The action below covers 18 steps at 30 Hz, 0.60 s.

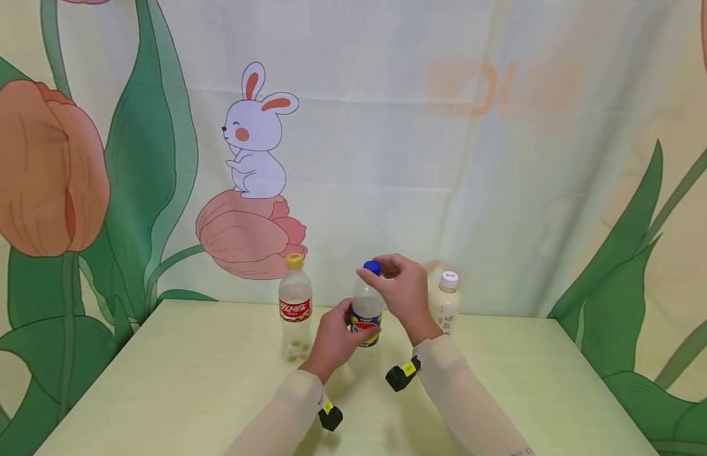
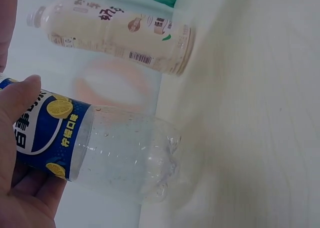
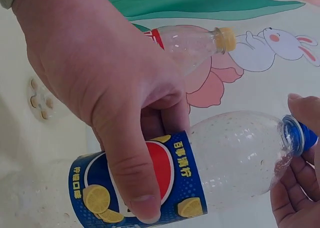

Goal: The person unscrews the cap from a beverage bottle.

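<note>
A clear plastic Pepsi bottle (image 1: 367, 305), with a blue lemon-printed label, stands roughly upright between the two hands. My left hand (image 1: 337, 337) grips it round the label, thumb across the front. At the top, my right hand (image 1: 409, 292) has thumb and fingers round the blue cap (image 1: 372, 267), which sits on the bottle's neck. Droplets cling inside the clear wall, seen in the right wrist view. The label (image 2: 57, 133) is partly covered by the left fingers in the left wrist view. Whether the base touches the table cannot be told.
A Coca-Cola bottle (image 1: 296, 291) with a yellow cap stands to the left on the pale table (image 1: 176, 380). Behind the right wrist is a cream-coloured bottle (image 1: 446, 301) with a white cap. A printed curtain (image 1: 376, 139) hangs at the table's back edge.
</note>
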Each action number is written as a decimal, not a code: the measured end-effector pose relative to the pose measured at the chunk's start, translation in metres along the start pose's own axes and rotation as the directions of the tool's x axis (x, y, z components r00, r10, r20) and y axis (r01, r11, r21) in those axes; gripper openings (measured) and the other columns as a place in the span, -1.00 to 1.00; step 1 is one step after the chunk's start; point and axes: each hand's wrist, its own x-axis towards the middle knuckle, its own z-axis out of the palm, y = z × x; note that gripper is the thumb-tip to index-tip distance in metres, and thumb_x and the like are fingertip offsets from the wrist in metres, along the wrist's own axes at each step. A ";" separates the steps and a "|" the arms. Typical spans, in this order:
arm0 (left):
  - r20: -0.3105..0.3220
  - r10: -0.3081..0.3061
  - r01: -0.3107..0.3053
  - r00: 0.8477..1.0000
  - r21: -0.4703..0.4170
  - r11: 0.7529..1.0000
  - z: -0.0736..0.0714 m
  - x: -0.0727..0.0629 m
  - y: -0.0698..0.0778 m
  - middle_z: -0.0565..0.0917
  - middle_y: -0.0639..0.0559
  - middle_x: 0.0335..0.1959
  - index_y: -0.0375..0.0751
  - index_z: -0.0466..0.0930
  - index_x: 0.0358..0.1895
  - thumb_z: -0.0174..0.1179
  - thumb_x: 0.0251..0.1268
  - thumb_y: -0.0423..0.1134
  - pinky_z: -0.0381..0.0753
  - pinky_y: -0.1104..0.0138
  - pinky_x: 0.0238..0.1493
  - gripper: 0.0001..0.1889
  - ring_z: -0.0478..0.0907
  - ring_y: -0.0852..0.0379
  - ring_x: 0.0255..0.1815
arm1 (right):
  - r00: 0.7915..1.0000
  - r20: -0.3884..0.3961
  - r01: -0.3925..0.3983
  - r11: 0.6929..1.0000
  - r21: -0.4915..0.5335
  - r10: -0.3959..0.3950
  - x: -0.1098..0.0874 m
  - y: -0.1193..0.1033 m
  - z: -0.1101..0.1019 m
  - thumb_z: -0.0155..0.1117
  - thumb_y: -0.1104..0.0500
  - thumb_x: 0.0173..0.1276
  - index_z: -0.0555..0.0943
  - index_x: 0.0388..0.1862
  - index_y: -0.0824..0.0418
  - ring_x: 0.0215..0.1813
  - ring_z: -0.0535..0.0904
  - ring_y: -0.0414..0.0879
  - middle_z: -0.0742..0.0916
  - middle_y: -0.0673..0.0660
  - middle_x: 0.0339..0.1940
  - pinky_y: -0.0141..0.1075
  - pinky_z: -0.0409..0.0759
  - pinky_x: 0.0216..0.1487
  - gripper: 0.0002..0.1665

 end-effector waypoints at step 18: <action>0.059 0.075 -0.074 0.995 -0.021 0.997 -0.015 -0.031 0.022 0.71 0.01 0.15 -0.04 0.52 0.25 0.60 0.03 0.00 0.67 0.07 0.26 -0.30 0.69 -0.01 0.15 | 0.996 0.092 -0.021 0.997 0.068 0.015 -0.022 -0.028 -0.026 0.62 -0.13 0.14 0.74 -0.12 0.07 -0.11 0.69 -0.05 0.81 0.03 -0.22 -0.18 0.68 -0.06 -0.56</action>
